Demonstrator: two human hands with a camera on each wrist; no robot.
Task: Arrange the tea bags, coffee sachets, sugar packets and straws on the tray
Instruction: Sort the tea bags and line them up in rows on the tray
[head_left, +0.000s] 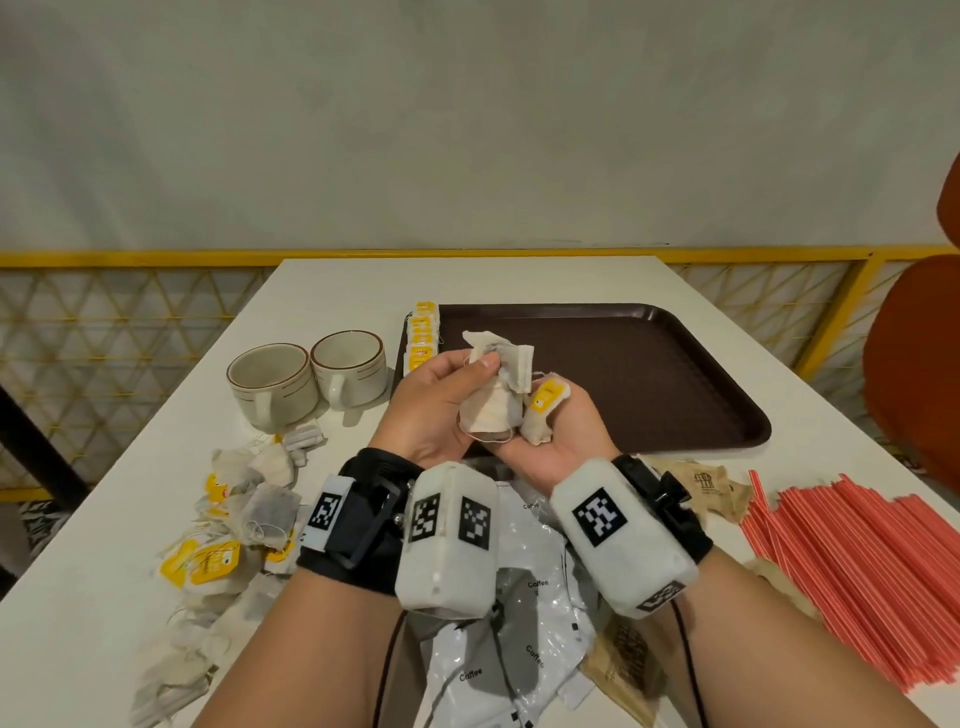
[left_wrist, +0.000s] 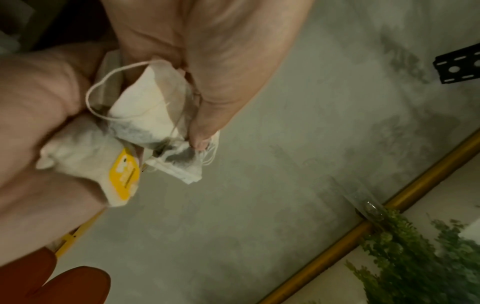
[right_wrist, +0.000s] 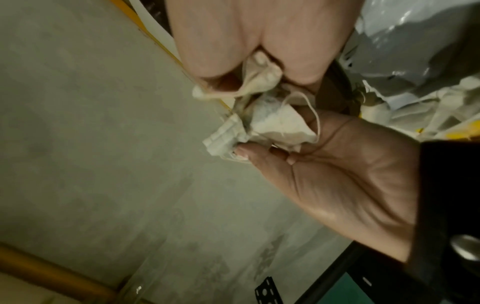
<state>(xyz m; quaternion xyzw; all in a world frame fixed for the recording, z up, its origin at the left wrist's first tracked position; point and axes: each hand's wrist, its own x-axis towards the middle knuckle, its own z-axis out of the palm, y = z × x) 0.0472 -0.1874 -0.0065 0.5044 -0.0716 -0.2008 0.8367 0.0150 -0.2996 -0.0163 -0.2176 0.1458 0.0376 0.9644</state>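
Both hands are raised palm-up over the near edge of the brown tray (head_left: 649, 374). My left hand (head_left: 475, 364) pinches a crumpled bunch of white tea bags (head_left: 496, 400) under its thumb; in the left wrist view the bunch (left_wrist: 150, 107) trails loose strings. My right hand (head_left: 550, 415) curls round a tea bag with a yellow tag (head_left: 545, 400), also visible as the tagged bag (left_wrist: 122, 174). The two hands touch at the bunch (right_wrist: 272, 121). A row of yellow-tagged tea bags (head_left: 423, 332) lies along the tray's left edge.
A loose pile of tea bags (head_left: 234, 519) lies at the left of the white table, silver coffee sachets (head_left: 519, 623) under my wrists, brown sugar packets (head_left: 706, 486) and red straws (head_left: 857, 561) to the right. Two cups (head_left: 272, 384) (head_left: 350, 371) stand left of the tray.
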